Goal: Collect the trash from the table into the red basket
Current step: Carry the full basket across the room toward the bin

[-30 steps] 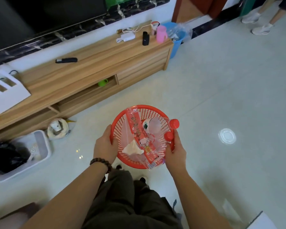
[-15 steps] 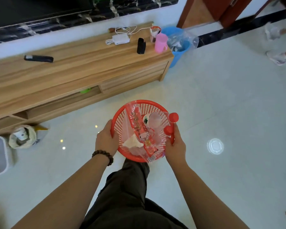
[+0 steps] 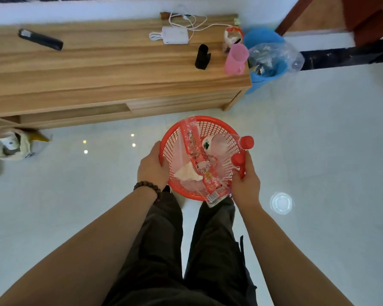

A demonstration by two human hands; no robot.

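I carry a round red mesh basket (image 3: pixel 217 127) in front of me, above the floor. My left hand (image 3: pixel 152 166) grips its left rim and my right hand (image 3: pixel 245 182) grips its right rim. Inside lie a red printed plastic wrapper (image 3: pixel 199 160), a crumpled white tissue (image 3: pixel 187 174) and clear plastic bottles with red caps (image 3: pixel 245 142); the caps stick out over the right rim.
A long wooden TV cabinet (image 3: pixel 111 71) stands ahead, bearing a remote (image 3: pixel 40 39), a white charger (image 3: pixel 175 36), a black object (image 3: pixel 202 56) and a pink cup (image 3: pixel 237 59). A blue bin with a clear bag (image 3: pixel 268 56) stands at its right end. A clear lid (image 3: pixel 281 203) lies on the floor.
I have walked closer to the cabinet and the blue bin, and the view now looks more steeply down. Both hands keep the same hold on the basket.
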